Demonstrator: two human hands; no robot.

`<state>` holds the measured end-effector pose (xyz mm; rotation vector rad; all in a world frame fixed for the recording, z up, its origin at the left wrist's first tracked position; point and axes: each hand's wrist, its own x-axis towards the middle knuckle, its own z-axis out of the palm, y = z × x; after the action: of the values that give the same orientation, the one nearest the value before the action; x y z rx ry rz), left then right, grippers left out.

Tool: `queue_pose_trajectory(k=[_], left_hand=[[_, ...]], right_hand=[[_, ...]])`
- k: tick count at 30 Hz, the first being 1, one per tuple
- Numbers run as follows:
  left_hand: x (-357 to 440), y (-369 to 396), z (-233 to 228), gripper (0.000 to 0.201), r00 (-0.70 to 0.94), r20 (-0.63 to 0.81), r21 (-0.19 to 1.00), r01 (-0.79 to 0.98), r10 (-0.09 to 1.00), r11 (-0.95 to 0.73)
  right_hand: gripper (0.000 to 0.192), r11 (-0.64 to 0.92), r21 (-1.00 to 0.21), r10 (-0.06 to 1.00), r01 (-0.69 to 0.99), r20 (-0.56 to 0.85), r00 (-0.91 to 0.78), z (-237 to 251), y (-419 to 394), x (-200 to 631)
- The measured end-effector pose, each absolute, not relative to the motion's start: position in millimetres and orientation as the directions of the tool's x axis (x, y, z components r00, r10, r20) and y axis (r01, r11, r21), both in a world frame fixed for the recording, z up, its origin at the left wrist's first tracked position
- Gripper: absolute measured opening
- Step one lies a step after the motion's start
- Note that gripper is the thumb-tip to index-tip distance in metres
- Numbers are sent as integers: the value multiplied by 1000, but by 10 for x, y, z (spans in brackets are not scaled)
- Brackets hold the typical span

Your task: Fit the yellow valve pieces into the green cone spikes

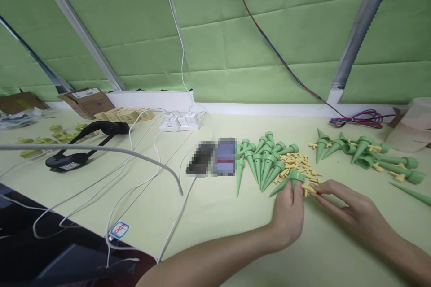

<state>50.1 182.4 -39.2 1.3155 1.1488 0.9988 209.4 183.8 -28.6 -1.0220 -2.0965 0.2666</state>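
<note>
My left hand [290, 213] is closed around a green plastic plant watering spike [296, 176], its wide collar up and its point to the lower left. Between the fingertips of my right hand [350, 208] is a small yellow plastic valve [309, 189], pinched and held against the side of the spike. I cannot tell how deep the valve sits in it. Just behind my hands lies a heap of loose yellow valves [296, 163]. To its left is a pile of plain green spikes [264, 161]. Farther right, several green spikes [362, 148] have yellow valves on them.
Two pixelated phone-like objects [225, 157] lie left of the spikes. A white power strip [180, 122] with cables stands behind them. On the left are a black headset [87, 143] and a cardboard box [85, 103]. A translucent container [411, 124] and coiled wires [362, 119] are back right.
</note>
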Motion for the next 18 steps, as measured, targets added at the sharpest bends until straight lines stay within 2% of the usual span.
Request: queue_pose_trajectory(k=[13, 16, 18], left_hand=[[499, 1826, -424, 56, 179, -51, 992, 119, 983, 30], [502, 1815, -425, 56, 181, -37, 993, 118, 983, 15], [505, 1808, -422, 56, 184, -23, 992, 125, 983, 0]], right_hand=[[10, 754, -325, 616, 571, 650, -444, -294, 1851, 2119], [5, 729, -380, 653, 570, 637, -410, -295, 1839, 2122], [8, 667, -477, 724, 573, 597, -345, -303, 1837, 2116]])
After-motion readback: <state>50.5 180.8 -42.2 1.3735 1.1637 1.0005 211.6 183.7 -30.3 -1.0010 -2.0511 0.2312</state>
